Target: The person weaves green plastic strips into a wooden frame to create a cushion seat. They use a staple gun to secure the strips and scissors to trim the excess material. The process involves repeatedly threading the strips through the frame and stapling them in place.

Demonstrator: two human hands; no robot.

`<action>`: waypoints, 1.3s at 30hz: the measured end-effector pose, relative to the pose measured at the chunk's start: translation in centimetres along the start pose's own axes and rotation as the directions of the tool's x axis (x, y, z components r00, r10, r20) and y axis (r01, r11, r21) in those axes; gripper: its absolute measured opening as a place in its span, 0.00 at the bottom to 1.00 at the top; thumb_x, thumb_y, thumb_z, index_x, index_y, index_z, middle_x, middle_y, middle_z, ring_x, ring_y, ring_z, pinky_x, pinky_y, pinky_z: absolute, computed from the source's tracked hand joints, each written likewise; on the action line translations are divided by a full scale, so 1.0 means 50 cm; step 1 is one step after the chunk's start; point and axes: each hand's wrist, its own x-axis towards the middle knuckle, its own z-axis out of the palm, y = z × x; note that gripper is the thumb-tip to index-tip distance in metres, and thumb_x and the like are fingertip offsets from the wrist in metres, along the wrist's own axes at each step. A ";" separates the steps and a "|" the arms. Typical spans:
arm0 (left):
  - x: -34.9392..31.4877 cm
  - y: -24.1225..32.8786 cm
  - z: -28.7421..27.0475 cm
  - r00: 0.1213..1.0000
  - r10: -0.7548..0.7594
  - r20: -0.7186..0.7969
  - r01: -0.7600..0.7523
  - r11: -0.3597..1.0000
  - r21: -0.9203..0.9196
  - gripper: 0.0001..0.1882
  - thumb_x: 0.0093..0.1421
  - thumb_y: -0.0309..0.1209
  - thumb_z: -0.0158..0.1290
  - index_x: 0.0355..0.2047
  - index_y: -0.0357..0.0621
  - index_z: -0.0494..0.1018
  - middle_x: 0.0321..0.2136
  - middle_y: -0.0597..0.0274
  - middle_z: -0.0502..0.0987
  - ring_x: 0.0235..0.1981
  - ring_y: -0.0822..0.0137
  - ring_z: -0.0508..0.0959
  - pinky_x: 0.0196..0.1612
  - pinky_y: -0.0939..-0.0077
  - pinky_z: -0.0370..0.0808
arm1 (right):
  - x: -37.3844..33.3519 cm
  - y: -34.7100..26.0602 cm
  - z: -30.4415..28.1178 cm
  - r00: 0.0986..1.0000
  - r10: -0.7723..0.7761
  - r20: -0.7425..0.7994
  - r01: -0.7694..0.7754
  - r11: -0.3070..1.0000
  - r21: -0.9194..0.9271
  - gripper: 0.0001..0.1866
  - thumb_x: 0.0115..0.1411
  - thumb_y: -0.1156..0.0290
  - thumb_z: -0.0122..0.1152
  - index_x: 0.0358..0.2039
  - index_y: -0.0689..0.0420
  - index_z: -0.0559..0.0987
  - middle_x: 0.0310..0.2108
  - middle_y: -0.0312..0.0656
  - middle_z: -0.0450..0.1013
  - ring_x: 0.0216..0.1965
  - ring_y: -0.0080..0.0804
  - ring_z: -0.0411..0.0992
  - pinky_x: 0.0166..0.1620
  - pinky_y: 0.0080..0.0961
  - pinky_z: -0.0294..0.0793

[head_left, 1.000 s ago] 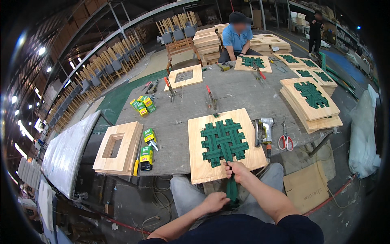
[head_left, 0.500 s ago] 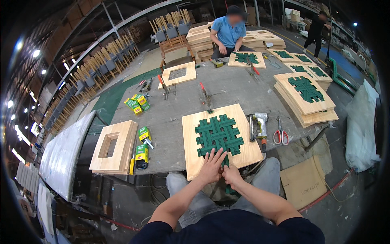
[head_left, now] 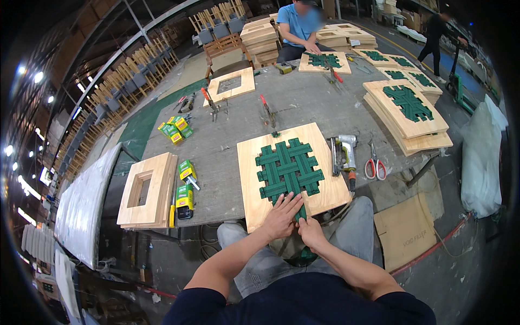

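Note:
A square wooden board [head_left: 249,168] lies at the table's near edge, its front corner jutting over my lap. Green webbing straps [head_left: 287,169] are woven across its middle in a criss-cross. My left hand [head_left: 283,216] rests with fingers stretched out on the board's near part, fingertips on the weave's lower edge. Just right of it, my right hand [head_left: 311,234] is closed round a green strap that runs from the weave past the board's near edge; its loose end hangs between my knees. Part of the strap is hidden under my hands.
Right of the board lie a staple gun [head_left: 346,157] and red-handled scissors [head_left: 375,167]. Leftward are stacked wooden frames [head_left: 143,195] and green-yellow boxes [head_left: 185,199]. Pliers [head_left: 266,111] lie beyond. A co-worker [head_left: 297,27] sits opposite; woven panels [head_left: 406,105] are piled at right.
My view has tilted slightly, and the board appears a little higher. My hands keep nearly the same hold. The co-worker's hands have come onto their panel; the person behind has walked on.

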 end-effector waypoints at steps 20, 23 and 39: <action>-0.002 -0.005 0.031 0.983 0.165 -0.083 -0.155 0.981 0.121 0.36 0.57 0.30 0.55 0.67 0.37 0.64 0.68 0.47 0.66 0.70 0.48 0.65 0.75 0.49 0.54 | -0.054 -0.036 -0.039 0.983 0.176 0.057 -0.169 0.980 -0.106 0.17 0.76 0.61 0.45 0.35 0.58 0.75 0.22 0.35 0.69 0.19 0.29 0.67 0.23 0.32 0.66; -0.001 -0.006 0.034 0.985 0.159 -0.071 -0.150 0.981 0.125 0.35 0.58 0.31 0.55 0.67 0.38 0.65 0.68 0.47 0.66 0.70 0.48 0.66 0.75 0.49 0.55 | -0.049 -0.017 -0.035 0.989 0.139 0.043 -0.136 0.989 -0.064 0.16 0.76 0.62 0.46 0.34 0.58 0.75 0.22 0.34 0.68 0.19 0.26 0.64 0.23 0.30 0.64; -0.081 0.108 -0.025 0.971 0.135 -0.197 -0.201 0.909 -0.365 0.25 0.63 0.31 0.58 0.61 0.41 0.73 0.61 0.52 0.74 0.64 0.54 0.73 0.71 0.52 0.64 | 0.069 0.179 -0.047 0.910 -0.388 0.145 0.414 0.851 -0.322 0.20 0.76 0.59 0.47 0.33 0.62 0.75 0.23 0.41 0.72 0.26 0.33 0.71 0.31 0.35 0.70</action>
